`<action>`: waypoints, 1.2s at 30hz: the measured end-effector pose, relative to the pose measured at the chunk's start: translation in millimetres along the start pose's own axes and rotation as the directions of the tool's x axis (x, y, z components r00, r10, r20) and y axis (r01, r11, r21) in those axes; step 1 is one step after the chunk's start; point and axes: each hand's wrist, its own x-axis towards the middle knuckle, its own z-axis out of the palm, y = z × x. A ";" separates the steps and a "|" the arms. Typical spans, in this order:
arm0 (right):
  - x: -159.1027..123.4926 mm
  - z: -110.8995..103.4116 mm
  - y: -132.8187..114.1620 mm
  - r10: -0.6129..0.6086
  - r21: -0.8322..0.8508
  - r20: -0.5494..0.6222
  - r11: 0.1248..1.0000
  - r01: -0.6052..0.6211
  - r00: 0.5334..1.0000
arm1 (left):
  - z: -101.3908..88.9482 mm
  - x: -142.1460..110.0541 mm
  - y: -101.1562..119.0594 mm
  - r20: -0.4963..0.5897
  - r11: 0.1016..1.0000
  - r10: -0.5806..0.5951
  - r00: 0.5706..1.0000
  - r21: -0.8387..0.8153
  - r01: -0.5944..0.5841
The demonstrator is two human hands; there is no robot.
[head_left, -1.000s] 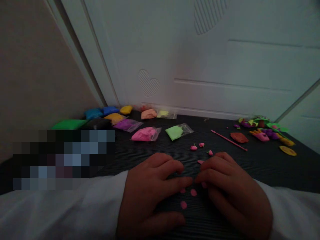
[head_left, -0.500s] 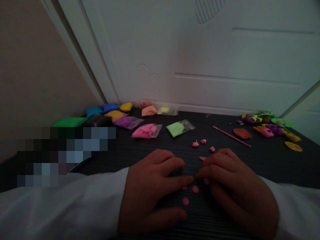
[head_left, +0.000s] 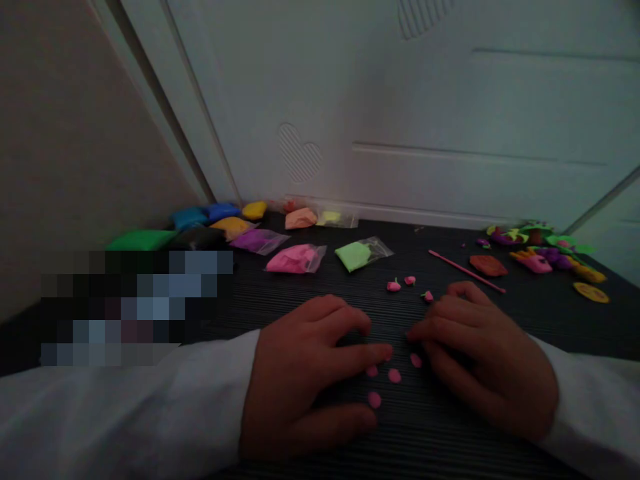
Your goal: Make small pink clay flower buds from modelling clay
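Observation:
My left hand [head_left: 310, 383] rests palm down on the dark table with its fingers apart. Its index fingertip presses near small flat pink clay discs [head_left: 395, 376], several of which lie between the hands. One disc is partly under that finger. My right hand [head_left: 483, 360] is curled, its fingers bunched toward the thumb, just beyond a disc [head_left: 416, 361]; whatever its fingers hold is hidden. Beyond the hands lie three tiny pink clay rosebuds [head_left: 393, 287] with green stems.
Bags of coloured clay, including pink [head_left: 289, 260] and light green [head_left: 353, 256], line the left and back. A pink stick [head_left: 465, 271], a reddish-brown clay piece [head_left: 488, 265], a yellow disc [head_left: 591, 292] and finished clay shapes [head_left: 531, 260] lie right. A white panel [head_left: 400, 107] stands behind.
My right hand has drawn slightly away to the right, uncovering a pink disc. A pointed pink piece that showed by its fingers is out of sight. My left hand has barely moved.

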 end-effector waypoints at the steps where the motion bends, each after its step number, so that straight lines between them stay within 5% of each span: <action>1: 0.1 -0.3 -1.3 -0.005 -0.003 0.000 1.000 0.005 1.000 | 0.2 0.4 0.1 0.003 1.000 0.000 1.000 0.012 0.000; 10: 1.3 -0.4 0.4 0.010 0.014 0.031 1.000 -0.010 0.999 | 1.4 1.4 1.0 0.019 0.998 -0.005 1.000 0.058 0.003; 19: 0.9 2.6 4.7 0.178 0.125 -0.061 0.978 -0.170 0.982 | -0.3 2.5 1.5 0.032 0.997 -0.004 0.999 0.075 0.002; 36: -0.5 2.1 3.0 0.077 0.006 -0.085 0.997 -0.076 0.993 | 0.2 1.1 1.2 0.020 0.996 0.027 0.999 0.082 -0.028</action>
